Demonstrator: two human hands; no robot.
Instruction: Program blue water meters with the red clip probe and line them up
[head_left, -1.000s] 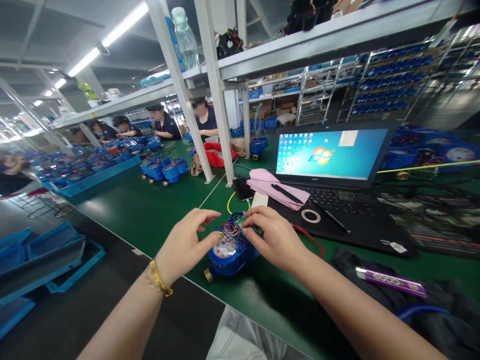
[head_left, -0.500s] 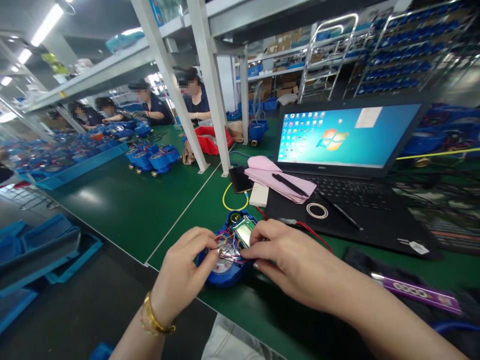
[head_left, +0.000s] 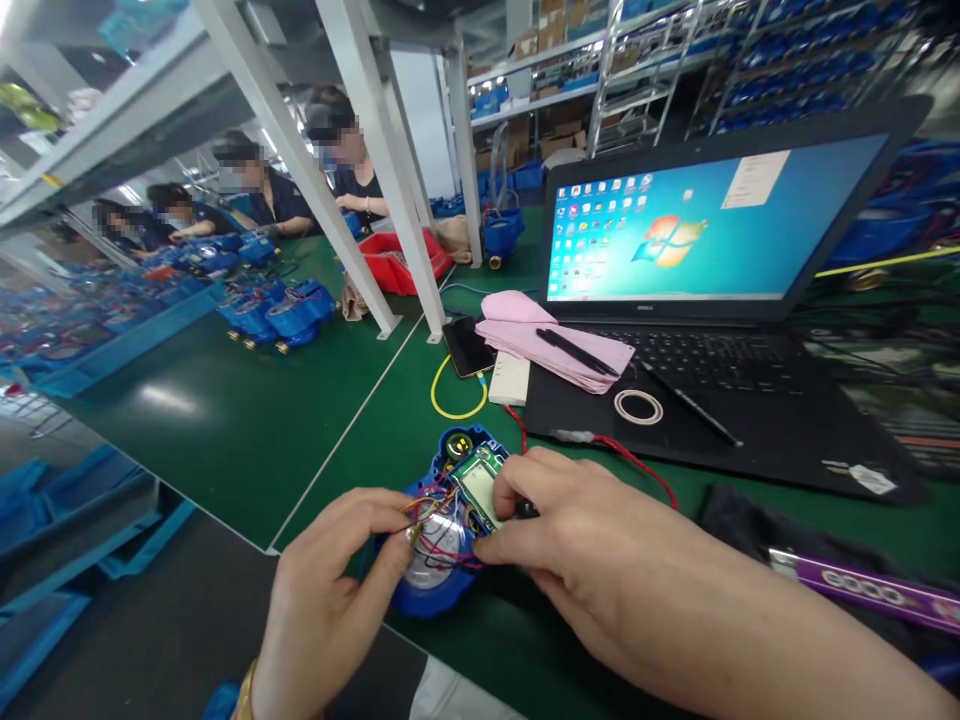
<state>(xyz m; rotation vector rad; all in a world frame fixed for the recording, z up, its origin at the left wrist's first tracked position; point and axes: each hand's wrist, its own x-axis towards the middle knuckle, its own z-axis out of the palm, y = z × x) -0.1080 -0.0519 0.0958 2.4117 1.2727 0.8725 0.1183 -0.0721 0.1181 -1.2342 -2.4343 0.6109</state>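
Blue plastic housing [head_left: 427, 602], one, open-topped, beside the table's [head_left: 187, 420] near edge, with one clear round window [head_left: 431, 572], one green, pale-screened circuit board [head_left: 478, 482] and tangled multicoloured wires [head_left: 429, 498]. Left hand [head_left: 337, 582]: pinch on wires; right hand [head_left: 570, 515]: grip on the board's side. Farther from that edge, one laptop [head_left: 675, 225], two dark pens [head_left: 576, 352].

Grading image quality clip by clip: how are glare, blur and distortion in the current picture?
Head view, left: pale glare on the green tabletop; head view, far left: massed blue units smeared; head view, top: white posts lean, suggesting wide-angle distortion; head view, centre: circuit board fairly crisp.
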